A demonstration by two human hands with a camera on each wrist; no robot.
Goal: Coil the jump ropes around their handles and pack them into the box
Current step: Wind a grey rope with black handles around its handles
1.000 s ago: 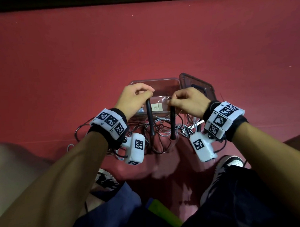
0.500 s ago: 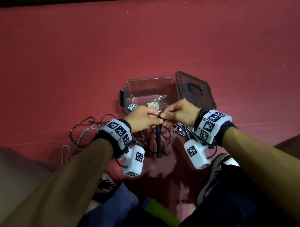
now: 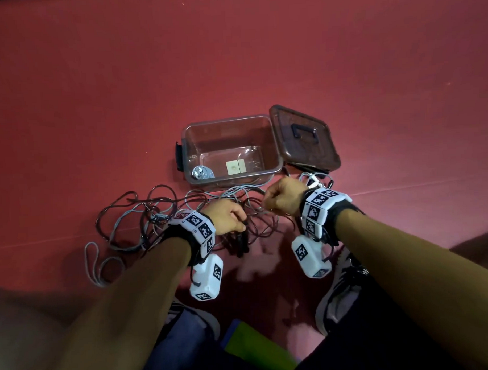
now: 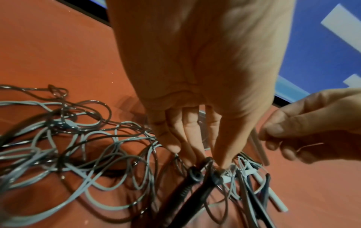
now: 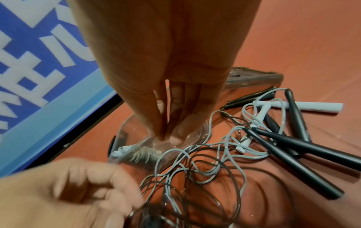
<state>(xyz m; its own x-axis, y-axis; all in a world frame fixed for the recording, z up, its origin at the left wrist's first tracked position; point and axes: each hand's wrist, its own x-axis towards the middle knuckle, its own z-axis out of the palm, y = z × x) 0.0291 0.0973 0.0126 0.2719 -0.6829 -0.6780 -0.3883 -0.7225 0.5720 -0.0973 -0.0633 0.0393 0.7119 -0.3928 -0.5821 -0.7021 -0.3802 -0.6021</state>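
My left hand (image 3: 242, 224) grips the tops of two black handles (image 3: 240, 244) held side by side, their lower ends near the red floor; in the left wrist view the fingertips (image 4: 224, 163) pinch the handle pair (image 4: 195, 192). My right hand (image 3: 266, 207), closed in a fist just to the right, pinches a thin dark rope (image 4: 310, 145). Grey and dark ropes (image 3: 155, 215) lie tangled on the floor under both hands. The clear box (image 3: 274, 145) stands open just beyond, with one coiled grey rope (image 3: 201, 174) in its near left corner.
The box's dark lid (image 3: 305, 138) leans against its right side. More black handles (image 5: 293, 146) and a white handle (image 5: 312, 107) lie by my right wrist. My shoes (image 3: 340, 286) are near the hands. A blue banner (image 5: 39, 61) borders the floor.
The two black handles were brought together and now sit in my left hand alone. Both hands dropped toward the floor; my right hand left its handle and moved right, pinching rope.
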